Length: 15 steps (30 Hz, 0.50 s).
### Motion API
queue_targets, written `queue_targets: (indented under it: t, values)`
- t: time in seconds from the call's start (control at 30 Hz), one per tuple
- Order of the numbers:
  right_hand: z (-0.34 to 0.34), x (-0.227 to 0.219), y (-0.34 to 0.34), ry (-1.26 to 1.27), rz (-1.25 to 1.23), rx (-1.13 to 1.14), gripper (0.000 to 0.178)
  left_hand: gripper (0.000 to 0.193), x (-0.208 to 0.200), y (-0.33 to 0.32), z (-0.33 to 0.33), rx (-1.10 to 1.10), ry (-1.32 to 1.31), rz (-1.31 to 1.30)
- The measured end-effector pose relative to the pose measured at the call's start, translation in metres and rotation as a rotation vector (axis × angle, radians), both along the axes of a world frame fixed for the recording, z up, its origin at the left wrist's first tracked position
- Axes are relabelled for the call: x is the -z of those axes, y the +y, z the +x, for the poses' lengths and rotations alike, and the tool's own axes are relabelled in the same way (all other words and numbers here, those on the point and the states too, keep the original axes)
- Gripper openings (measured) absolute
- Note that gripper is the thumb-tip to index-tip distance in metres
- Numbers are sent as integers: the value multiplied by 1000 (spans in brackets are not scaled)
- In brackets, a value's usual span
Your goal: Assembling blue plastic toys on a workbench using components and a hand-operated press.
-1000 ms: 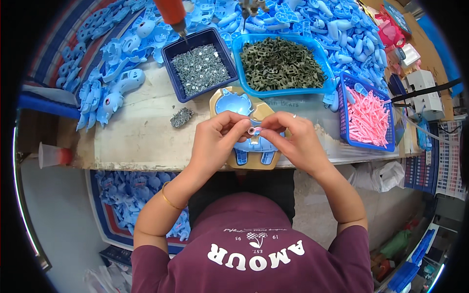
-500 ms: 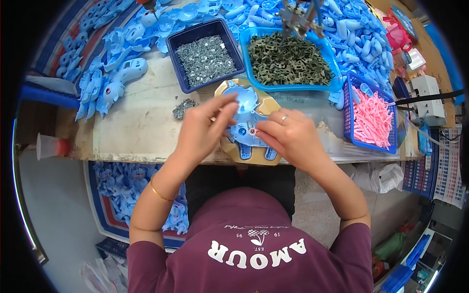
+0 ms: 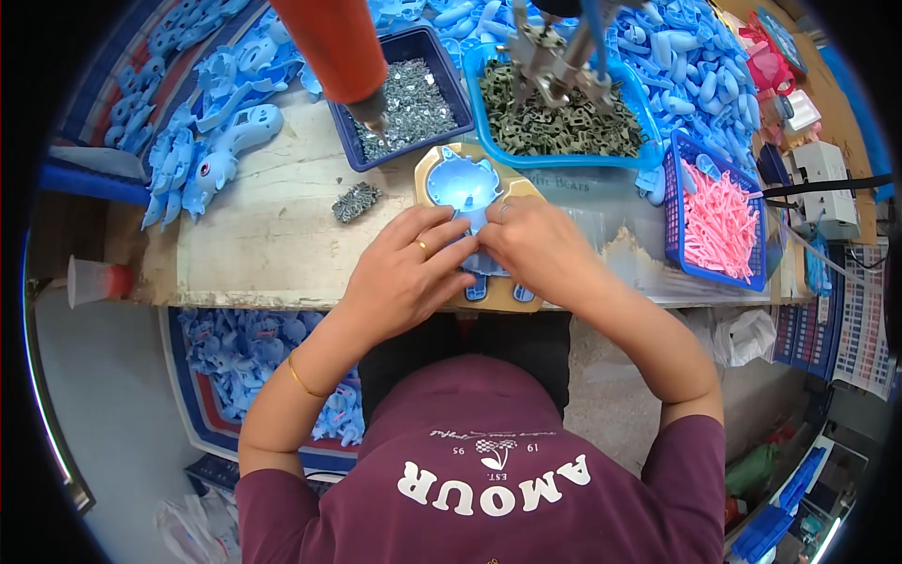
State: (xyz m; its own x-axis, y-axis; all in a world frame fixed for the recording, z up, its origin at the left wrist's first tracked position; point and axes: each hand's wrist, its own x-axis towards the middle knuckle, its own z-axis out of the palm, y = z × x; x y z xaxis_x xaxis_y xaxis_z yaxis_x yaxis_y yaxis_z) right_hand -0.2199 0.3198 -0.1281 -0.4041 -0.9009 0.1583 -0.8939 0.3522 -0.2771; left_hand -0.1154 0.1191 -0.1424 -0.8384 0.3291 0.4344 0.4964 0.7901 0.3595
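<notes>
At the far left of the frame, a translucent plastic cup with red at its end (image 3: pixel 86 281) lies on its side near the edge of the pale, worn table (image 3: pixel 254 254). In the upper left lies a light-blue plastic animal-shaped piece with a dark eye (image 3: pixel 209 174). Farther right, a small clump of grey metal screws (image 3: pixel 357 201) sits below a square navy plastic tray (image 3: pixel 363 164) filled with small silvery metal parts, which an orange-red cylindrical tool with a metal tip (image 3: pixel 338 47) partly covers.

At the centre, the left hand (image 3: pixel 404 268) is loosely wide, its fingers slightly apart and their tips at a hollow light-blue plastic shell (image 3: pixel 460 180), which lies in a tan, angular block (image 3: pixel 520 186). The right hand (image 3: pixel 537 237) is narrow, its fingertips drawn together over the shell's middle; whether anything is between them cannot be told. Above it stands a bright-blue plastic tray (image 3: pixel 573 161) of dark-green pieces; farther right, a blue perforated basket (image 3: pixel 675 209) holds slender pink plastic pieces (image 3: pixel 719 226).
</notes>
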Motion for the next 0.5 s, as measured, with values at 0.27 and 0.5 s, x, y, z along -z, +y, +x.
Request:
queue_targets:
  t: [0.27,0.5]
  values:
    - [9,-11,31,-49,-127,190,12,37,5,1,3,20,-38,-144]
    - [11,-7,42,-120,-144,290,11,37,4,3,1,18,-44,-122]
